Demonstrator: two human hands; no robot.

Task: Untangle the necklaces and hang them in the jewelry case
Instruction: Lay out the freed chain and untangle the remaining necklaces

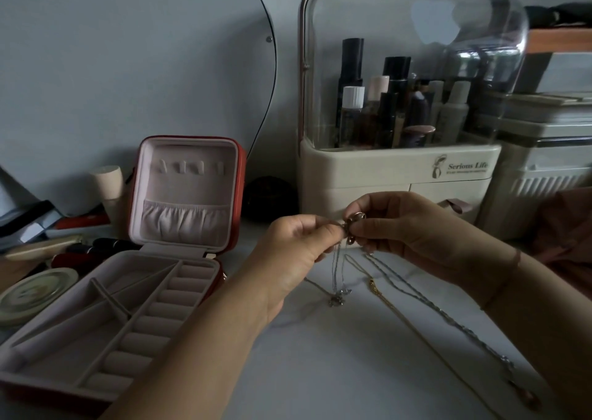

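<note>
The left hand and the right hand met fingertip to fingertip above the white table. Each had thumb and curled fingers closed in a tight pinch on the tangle of necklaces. The left hand gripped it from the left and the right hand from the right. The tangle sat directly between the 2 sets of fingertips, lifted clear of the table, with a chunky metal ring showing at its top against the right fingers.

From the tangle, thin silver strands hung straight down, and their small pendants rested on the table just below the left hand. A gold chain and a twisted silver chain lay on the table. They ran from just beneath the right hand toward the lower right, alongside the right forearm. Whether their upper ends were caught in the grip could not be told.

The red jewelry case stood open to the left of the left forearm, well apart from the tangle. Its lid was upright and showed a row of hooks above a gathered pocket. A clear-domed cosmetics organizer stood just behind the hands.
</note>
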